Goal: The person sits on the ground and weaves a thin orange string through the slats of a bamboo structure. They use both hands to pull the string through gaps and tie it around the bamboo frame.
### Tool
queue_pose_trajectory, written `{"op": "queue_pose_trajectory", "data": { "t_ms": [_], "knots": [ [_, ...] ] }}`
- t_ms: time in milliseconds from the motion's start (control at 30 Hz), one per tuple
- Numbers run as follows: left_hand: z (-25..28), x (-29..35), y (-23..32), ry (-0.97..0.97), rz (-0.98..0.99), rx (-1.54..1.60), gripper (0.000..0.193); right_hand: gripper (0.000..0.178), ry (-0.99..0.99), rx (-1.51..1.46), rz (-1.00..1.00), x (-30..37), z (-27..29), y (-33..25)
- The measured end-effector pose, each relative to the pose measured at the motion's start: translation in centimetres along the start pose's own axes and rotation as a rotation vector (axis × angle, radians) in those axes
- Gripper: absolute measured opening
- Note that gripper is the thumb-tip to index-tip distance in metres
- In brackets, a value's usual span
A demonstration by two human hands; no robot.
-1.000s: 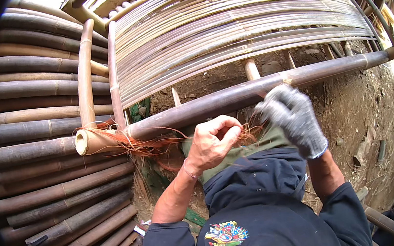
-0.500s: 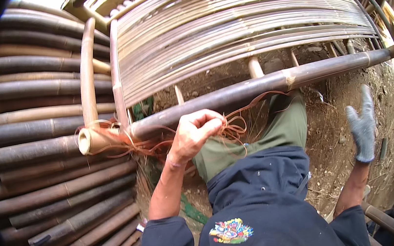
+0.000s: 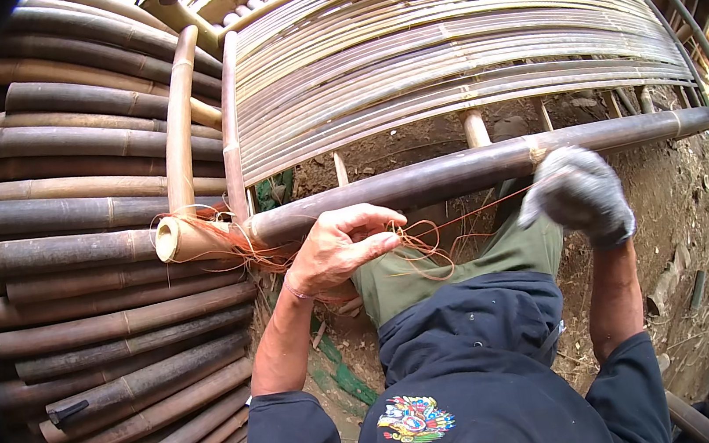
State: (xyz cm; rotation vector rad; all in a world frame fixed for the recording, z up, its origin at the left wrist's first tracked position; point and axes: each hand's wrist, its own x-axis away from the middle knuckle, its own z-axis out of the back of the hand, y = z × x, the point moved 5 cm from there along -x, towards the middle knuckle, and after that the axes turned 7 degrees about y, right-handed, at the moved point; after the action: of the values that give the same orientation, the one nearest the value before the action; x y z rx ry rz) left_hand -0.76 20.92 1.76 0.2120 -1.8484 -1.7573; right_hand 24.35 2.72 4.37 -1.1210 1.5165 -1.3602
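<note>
My bare left hand is closed in a pinch, with loops of thin orange cord hanging from its fingertips. On my right hand is a grey knitted glove; its fingers are curled on one strand, drawn out fairly straight from the loops. Just beyond both hands runs a thick dark bamboo pole, the front rail of a bamboo frame. At its left end, more orange cord is wound in a loose tangle around the joint with a short pale bamboo piece, whose hollow end faces me.
Long bamboo slats form a flat surface on the frame. Stacked dark bamboo poles fill the left side. A pale upright pole leans at the joint. Dirt ground lies to the right, and green netting lies near my left elbow.
My gloved right hand has come in from the far right, fingers spread before, and now grips a strand of the cord. My left hand keeps its pinch on the loops.
</note>
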Motion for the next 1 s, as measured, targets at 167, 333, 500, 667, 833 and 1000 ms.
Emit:
{"op": "queue_pose_trajectory", "data": {
  "t_ms": [167,333,500,667,833,1000],
  "knots": [
    [1.4,-1.0,-1.6,0.081,-0.051,0.022,0.017,0.018,0.162,-0.750,0.305,1.2,2.7,-1.8],
    [3.9,-0.9,-3.9,0.226,-0.001,0.254,0.016,0.033,0.404,-1.077,0.357,3.3,8.3,-1.4],
    [5.5,-0.9,-3.2,0.318,-0.009,0.100,0.014,0.029,0.210,-1.122,0.368,6.3,10.6,-4.2],
    [6.1,0.0,-2.0,0.276,-0.103,0.021,0.016,0.024,0.567,-0.942,0.307,11.8,22.3,-1.0],
    [7.9,0.1,-2.0,0.302,-0.067,-0.150,0.015,0.024,0.781,-0.753,0.275,19.7,33.3,1.3],
    [9.9,-0.1,-1.3,0.454,-0.128,-0.225,0.016,0.026,1.010,-0.533,0.232,24.9,38.3,1.7]
  ]
}}
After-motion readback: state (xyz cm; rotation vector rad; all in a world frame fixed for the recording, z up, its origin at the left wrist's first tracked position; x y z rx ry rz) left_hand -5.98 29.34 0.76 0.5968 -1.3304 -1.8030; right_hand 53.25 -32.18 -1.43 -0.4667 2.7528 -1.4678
